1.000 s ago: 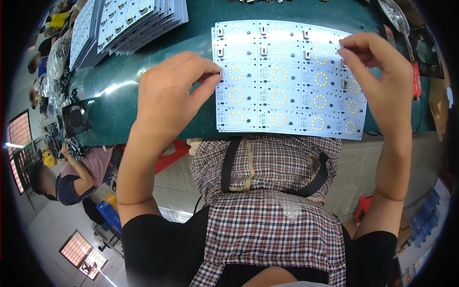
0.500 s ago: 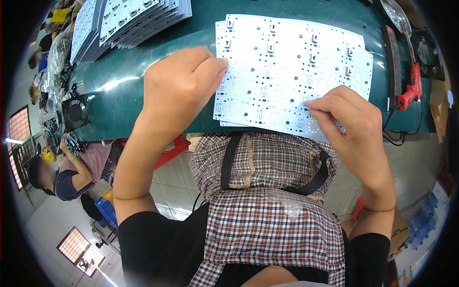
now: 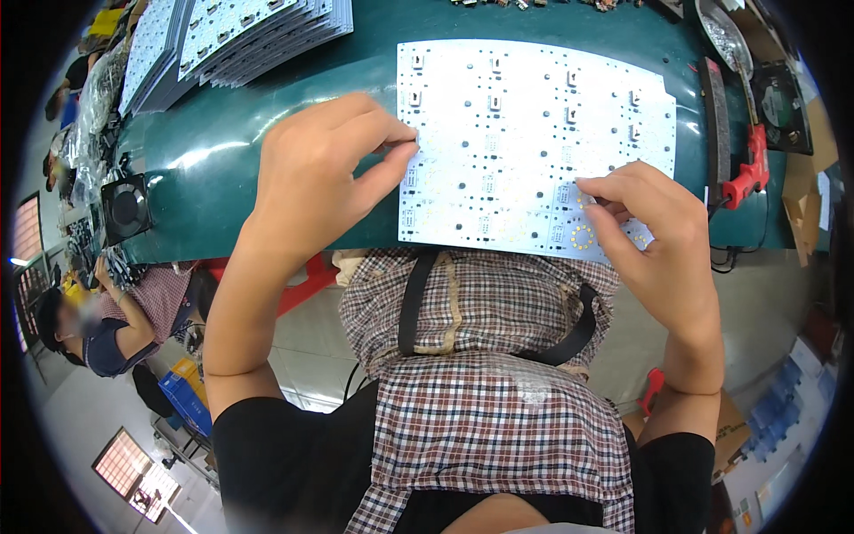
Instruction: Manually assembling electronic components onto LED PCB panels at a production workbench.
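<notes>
A white circuit board [image 3: 516,169] lies on the green table, its near edge reaching over the table's front. Rows of small black parts, several upright switch-like parts and rings of yellow dots cover it. At its left edge is my left hand [image 3: 325,169], thumb and forefinger tips drawn together in a pinch over the edge; what they hold, if anything, is too small to make out. My right hand [image 3: 658,227] hovers over the board's lower right part, thumb and forefinger nearly meeting. Anything between those tips is also too small to name.
Stacked boards [image 3: 267,44] stand at the far left of the green table [image 3: 222,209]. Small loose parts [image 3: 525,3] lie along the far edge. At right are a red-handled tool [image 3: 749,169], a dark bar [image 3: 714,120] and a black fan [image 3: 783,107]. Another person [image 3: 124,320] sits at left.
Two boards lay offset, one over the other; now a single outline shows, its edges even. My left thumb has come down away from the fist, leaving a gap inside the pinch.
</notes>
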`<state>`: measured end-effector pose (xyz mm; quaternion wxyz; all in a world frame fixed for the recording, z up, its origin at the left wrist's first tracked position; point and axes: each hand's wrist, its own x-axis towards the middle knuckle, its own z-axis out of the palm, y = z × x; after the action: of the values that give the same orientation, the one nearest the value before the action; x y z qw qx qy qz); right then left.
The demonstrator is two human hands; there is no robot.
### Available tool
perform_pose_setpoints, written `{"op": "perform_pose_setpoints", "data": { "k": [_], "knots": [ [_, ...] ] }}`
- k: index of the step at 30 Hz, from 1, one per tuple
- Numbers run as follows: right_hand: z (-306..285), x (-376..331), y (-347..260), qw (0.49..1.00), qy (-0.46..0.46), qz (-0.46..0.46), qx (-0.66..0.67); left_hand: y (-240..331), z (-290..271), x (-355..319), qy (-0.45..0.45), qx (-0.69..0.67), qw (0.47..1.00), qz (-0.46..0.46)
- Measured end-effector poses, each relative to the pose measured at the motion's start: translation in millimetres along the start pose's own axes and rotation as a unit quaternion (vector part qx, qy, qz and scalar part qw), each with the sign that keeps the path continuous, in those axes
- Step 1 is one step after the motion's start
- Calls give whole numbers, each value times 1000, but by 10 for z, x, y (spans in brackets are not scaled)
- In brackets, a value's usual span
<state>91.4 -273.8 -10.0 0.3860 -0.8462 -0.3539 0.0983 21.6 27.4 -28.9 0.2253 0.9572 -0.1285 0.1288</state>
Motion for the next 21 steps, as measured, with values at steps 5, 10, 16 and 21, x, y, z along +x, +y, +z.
{"op": "perform_pose_setpoints", "data": {
  "k": [5, 10, 16, 21],
  "knots": [
    [-116, 27, 38, 999, 10, 25, 20, 16, -52, 41, -43, -50, 997, -29],
    [-108, 84, 60, 997, 7, 64, 53, -162, -124, 382, -62, -104, 992, -36],
    [-50, 138, -27, 989, 38, 106, 100, -406, 519, 1390, -39, -9, 999, 32],
    [-88, 165, -98, 985, 7, 147, 93, -541, 960, 1755, -80, 74, 991, 74]
  ]
}}
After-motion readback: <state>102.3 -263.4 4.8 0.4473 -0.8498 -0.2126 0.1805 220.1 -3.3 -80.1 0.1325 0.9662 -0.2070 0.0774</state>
